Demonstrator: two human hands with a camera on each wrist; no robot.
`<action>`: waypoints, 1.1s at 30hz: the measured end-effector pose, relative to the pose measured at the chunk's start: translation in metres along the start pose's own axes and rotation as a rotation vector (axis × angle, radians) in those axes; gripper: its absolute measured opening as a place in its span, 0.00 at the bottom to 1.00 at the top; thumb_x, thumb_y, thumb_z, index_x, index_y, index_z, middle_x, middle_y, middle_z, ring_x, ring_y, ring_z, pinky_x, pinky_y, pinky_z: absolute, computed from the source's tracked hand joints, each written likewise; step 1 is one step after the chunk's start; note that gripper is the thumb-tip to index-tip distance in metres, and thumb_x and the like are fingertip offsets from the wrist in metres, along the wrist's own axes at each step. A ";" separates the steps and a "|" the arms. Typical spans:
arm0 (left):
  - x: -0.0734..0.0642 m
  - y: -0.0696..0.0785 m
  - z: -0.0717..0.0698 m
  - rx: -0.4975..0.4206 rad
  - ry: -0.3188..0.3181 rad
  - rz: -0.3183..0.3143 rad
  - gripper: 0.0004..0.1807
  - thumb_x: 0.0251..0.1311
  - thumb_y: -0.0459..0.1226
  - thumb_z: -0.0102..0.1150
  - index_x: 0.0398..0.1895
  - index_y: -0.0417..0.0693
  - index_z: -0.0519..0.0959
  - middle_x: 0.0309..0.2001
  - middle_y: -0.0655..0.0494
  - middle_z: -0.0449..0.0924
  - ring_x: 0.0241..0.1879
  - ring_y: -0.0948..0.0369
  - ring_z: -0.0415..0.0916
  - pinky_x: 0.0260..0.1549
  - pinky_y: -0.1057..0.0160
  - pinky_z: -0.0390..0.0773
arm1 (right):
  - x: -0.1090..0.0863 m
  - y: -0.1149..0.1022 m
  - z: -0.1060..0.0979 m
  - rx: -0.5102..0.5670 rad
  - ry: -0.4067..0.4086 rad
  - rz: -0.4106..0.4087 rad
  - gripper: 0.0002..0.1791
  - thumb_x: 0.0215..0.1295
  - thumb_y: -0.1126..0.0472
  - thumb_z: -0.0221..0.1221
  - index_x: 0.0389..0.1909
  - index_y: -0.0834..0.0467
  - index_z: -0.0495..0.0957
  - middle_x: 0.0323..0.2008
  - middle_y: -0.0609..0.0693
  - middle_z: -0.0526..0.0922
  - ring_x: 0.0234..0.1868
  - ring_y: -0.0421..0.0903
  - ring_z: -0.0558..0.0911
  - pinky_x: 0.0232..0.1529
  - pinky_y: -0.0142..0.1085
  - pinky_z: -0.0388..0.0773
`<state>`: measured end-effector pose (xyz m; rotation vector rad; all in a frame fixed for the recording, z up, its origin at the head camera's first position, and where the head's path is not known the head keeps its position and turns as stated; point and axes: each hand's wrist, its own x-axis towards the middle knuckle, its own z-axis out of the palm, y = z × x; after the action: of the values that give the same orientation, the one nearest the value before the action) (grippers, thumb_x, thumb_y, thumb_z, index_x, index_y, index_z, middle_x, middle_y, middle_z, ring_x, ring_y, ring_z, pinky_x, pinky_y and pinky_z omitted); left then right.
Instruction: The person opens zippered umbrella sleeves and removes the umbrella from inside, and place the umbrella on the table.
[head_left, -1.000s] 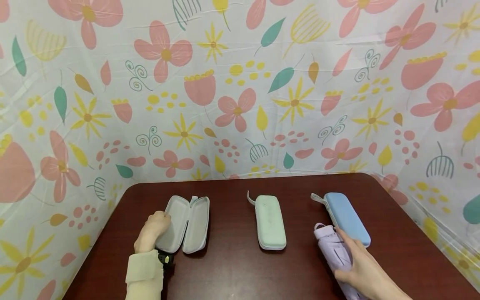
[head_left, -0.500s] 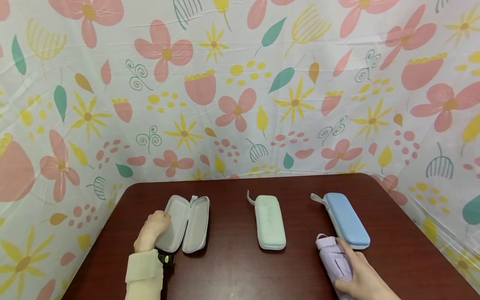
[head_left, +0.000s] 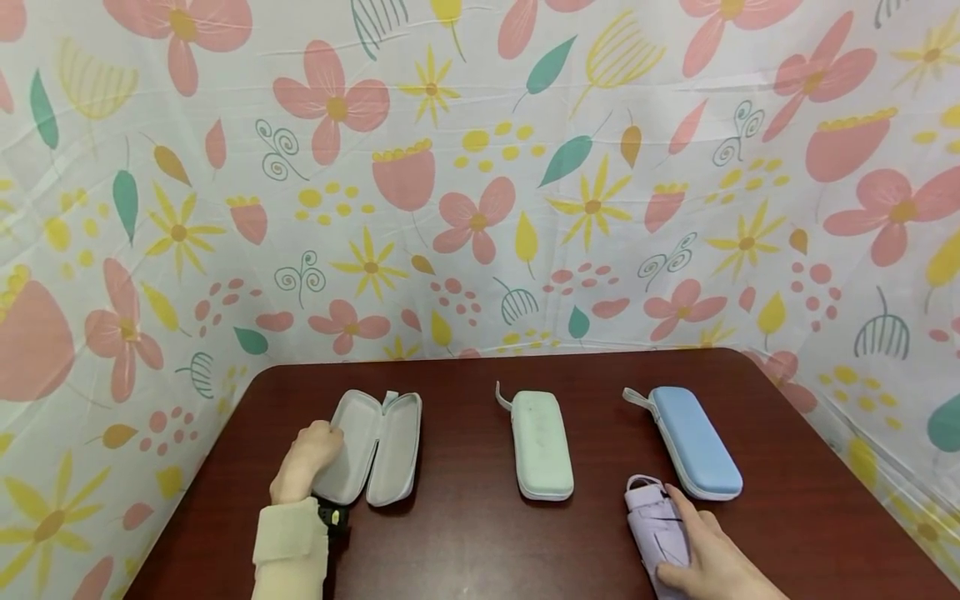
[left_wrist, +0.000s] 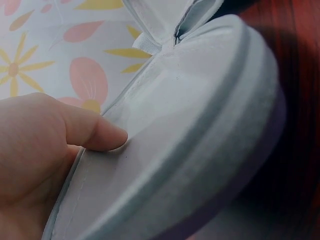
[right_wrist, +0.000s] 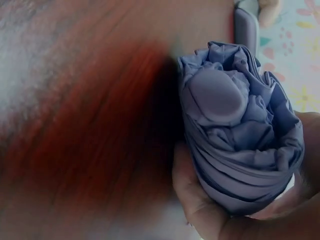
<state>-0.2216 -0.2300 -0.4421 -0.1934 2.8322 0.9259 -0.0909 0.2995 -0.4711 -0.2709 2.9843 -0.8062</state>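
Observation:
My left hand (head_left: 309, 456) grips the left edge of an unzipped hard case (head_left: 393, 454) that lies spread flat at the table's left. In the left wrist view its thumb (left_wrist: 102, 134) presses on the pale grey lining (left_wrist: 150, 110), with the other fingers mostly hidden beneath the rim. At the front right, my right hand (head_left: 712, 554) holds a folded lavender umbrella (head_left: 656, 529), its looped end pointing away from me. The right wrist view looks onto the umbrella's gathered fabric (right_wrist: 250, 125) and a round knob (right_wrist: 217, 95), with fingers curled round the bundle.
A closed mint-green case (head_left: 542, 446) with a wrist strap lies mid-table. A closed blue case (head_left: 696, 442) lies to its right, just beyond the umbrella. Behind the dark red-brown table (head_left: 480, 542) hangs a flower-patterned cloth (head_left: 480, 167).
My right hand has drawn the umbrella a little toward me and to the left, away from the blue case. The left hand and the spread case stay in place.

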 end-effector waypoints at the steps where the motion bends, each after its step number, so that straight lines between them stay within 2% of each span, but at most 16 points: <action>1: -0.001 0.000 0.000 0.000 0.003 0.000 0.17 0.71 0.35 0.35 0.34 0.33 0.73 0.35 0.37 0.75 0.35 0.45 0.75 0.38 0.44 0.74 | 0.000 0.000 -0.001 -0.003 -0.013 0.001 0.56 0.40 0.60 0.74 0.68 0.72 0.53 0.45 0.61 0.72 0.42 0.50 0.71 0.36 0.39 0.74; 4: -0.001 -0.002 0.000 0.004 0.005 0.001 0.18 0.71 0.35 0.35 0.40 0.29 0.74 0.39 0.33 0.76 0.38 0.41 0.76 0.41 0.41 0.75 | 0.002 0.000 -0.002 -0.035 -0.040 -0.002 0.55 0.42 0.58 0.74 0.68 0.72 0.54 0.47 0.63 0.73 0.44 0.52 0.74 0.38 0.43 0.75; 9: -0.002 -0.004 0.000 -0.008 -0.012 -0.023 0.22 0.72 0.36 0.35 0.51 0.24 0.71 0.48 0.26 0.73 0.45 0.36 0.75 0.44 0.39 0.74 | 0.003 -0.001 -0.003 -0.062 -0.065 0.009 0.54 0.45 0.52 0.74 0.67 0.75 0.56 0.58 0.73 0.70 0.55 0.63 0.75 0.49 0.55 0.73; 11: -0.002 -0.004 0.000 -0.015 -0.015 -0.030 0.21 0.72 0.36 0.35 0.51 0.25 0.72 0.48 0.27 0.73 0.45 0.37 0.75 0.44 0.40 0.74 | 0.005 -0.003 -0.005 -0.057 -0.086 0.034 0.55 0.47 0.50 0.73 0.67 0.76 0.56 0.60 0.74 0.68 0.56 0.65 0.74 0.51 0.57 0.72; 15: -0.001 -0.004 0.000 -0.026 -0.006 -0.026 0.19 0.72 0.37 0.35 0.46 0.28 0.73 0.45 0.30 0.75 0.42 0.40 0.76 0.42 0.41 0.75 | 0.009 -0.005 -0.009 -0.052 -0.146 0.109 0.57 0.49 0.45 0.72 0.68 0.76 0.54 0.61 0.73 0.68 0.54 0.62 0.76 0.51 0.58 0.72; 18: 0.000 -0.002 0.000 -0.034 -0.008 -0.021 0.20 0.72 0.37 0.36 0.49 0.28 0.73 0.47 0.30 0.75 0.44 0.39 0.76 0.43 0.41 0.74 | 0.011 -0.006 -0.011 -0.056 -0.187 0.151 0.58 0.50 0.42 0.71 0.68 0.76 0.54 0.60 0.72 0.69 0.52 0.61 0.77 0.50 0.58 0.72; 20: 0.001 -0.001 0.001 -0.037 -0.014 -0.024 0.22 0.72 0.38 0.35 0.53 0.27 0.72 0.50 0.28 0.73 0.46 0.38 0.75 0.44 0.40 0.74 | 0.011 -0.006 -0.012 -0.061 -0.204 0.159 0.58 0.51 0.41 0.70 0.68 0.76 0.54 0.59 0.72 0.70 0.52 0.61 0.77 0.49 0.59 0.72; 26: 0.000 -0.001 0.000 -0.026 -0.015 -0.030 0.22 0.72 0.38 0.35 0.55 0.27 0.71 0.51 0.28 0.73 0.46 0.38 0.75 0.44 0.40 0.74 | 0.012 -0.006 -0.013 -0.057 -0.227 0.176 0.59 0.50 0.38 0.69 0.68 0.76 0.56 0.59 0.72 0.70 0.52 0.61 0.76 0.50 0.60 0.71; 33: -0.001 -0.001 -0.003 -0.009 -0.003 -0.025 0.20 0.72 0.37 0.35 0.47 0.28 0.74 0.45 0.31 0.76 0.40 0.42 0.76 0.41 0.44 0.75 | 0.013 -0.010 -0.015 -0.086 -0.238 0.154 0.58 0.50 0.37 0.69 0.66 0.78 0.58 0.57 0.72 0.72 0.52 0.62 0.76 0.50 0.59 0.71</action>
<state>-0.2211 -0.2325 -0.4396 -0.2276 2.8167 0.9327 -0.1034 0.2960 -0.4525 -0.1271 2.7785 -0.5855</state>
